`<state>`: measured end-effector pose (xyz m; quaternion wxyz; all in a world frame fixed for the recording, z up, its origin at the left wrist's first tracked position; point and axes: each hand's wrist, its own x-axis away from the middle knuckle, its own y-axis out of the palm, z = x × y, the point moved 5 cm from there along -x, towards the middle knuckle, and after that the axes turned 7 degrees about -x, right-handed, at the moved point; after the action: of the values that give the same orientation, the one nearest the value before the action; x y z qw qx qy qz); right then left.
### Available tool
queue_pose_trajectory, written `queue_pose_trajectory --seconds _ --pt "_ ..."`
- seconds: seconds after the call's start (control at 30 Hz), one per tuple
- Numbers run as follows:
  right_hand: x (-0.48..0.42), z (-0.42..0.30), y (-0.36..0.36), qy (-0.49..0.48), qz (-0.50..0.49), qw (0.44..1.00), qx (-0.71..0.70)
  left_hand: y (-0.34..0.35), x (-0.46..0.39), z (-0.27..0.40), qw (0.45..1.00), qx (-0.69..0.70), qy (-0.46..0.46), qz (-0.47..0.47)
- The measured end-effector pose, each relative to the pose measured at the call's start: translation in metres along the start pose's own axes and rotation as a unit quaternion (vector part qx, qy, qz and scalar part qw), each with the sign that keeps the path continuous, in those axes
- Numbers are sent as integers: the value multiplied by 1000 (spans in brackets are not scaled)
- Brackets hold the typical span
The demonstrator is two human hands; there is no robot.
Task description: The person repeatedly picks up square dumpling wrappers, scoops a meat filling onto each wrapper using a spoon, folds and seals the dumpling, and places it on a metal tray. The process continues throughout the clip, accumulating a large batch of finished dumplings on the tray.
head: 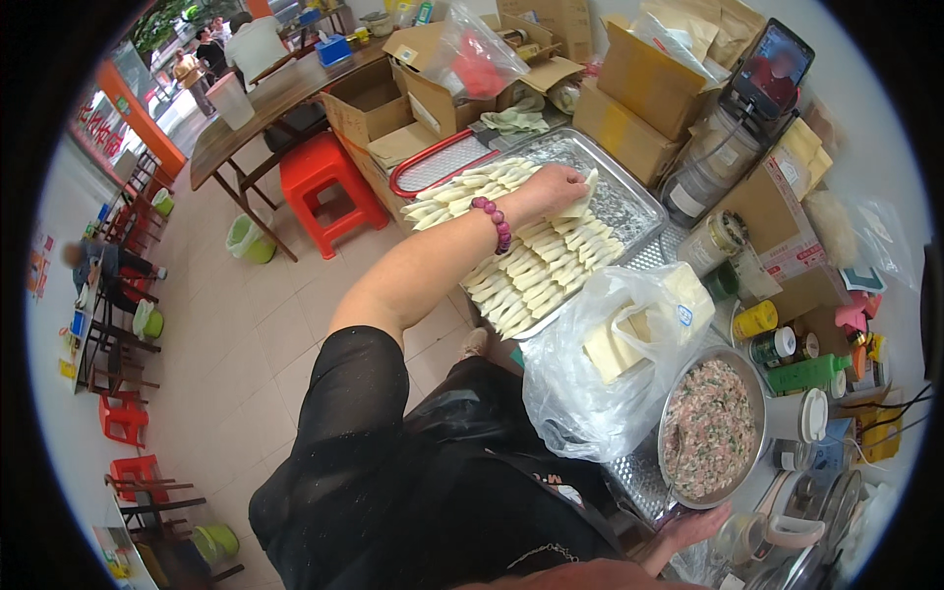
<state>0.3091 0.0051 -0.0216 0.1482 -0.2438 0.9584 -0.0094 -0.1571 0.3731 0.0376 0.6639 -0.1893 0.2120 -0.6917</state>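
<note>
My left hand (554,190), with a purple bead bracelet at the wrist, reaches over a metal tray (627,193). A pale folded dumpling (585,198) is between its fingers. Rows of similar filled dumplings (542,276) cover much of the tray, and its far part is dusted with flour. Close beside me lies a clear plastic bag (571,398) holding stacked square dough wrappers (616,346). A round metal bowl (759,461) contains minced filling (712,428) with green bits. By the bowl's near edge is my right hand (693,527), partly hidden; its grip is unclear.
Cardboard boxes (627,125) and a phone on a stand (774,70) rise behind the tray. Jars and bottles (804,372) crowd the right side. A red plastic stool (324,184) and wooden table (295,88) are at left. People are farther off.
</note>
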Motion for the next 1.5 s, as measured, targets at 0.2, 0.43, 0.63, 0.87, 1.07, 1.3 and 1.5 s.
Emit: queue_pose_trajectory --seconds 0.2,0.43,0.63,0.87,1.07,1.3,1.5 --pt "8 -17 10 71 8 991 -109 24 -15 22 976 -168 134 28" --pt "2 -9 7 73 -8 992 -102 82 -4 69 920 -333 206 16" --pt "0 -8 4 35 -23 998 -42 115 -2 62 880 -427 202 -48" --pt "2 1 3 61 -9 992 -109 119 1 59 898 -378 226 -18" --pt "13 9 -14 -247 -48 917 308 102 2 62 932 -319 169 -43" --pt "-12 40 -26 -95 3 995 2 24 92 96 944 -67 299 121" --pt "12 9 -23 -367 -18 858 358 56 195 91 853 -133 504 30"
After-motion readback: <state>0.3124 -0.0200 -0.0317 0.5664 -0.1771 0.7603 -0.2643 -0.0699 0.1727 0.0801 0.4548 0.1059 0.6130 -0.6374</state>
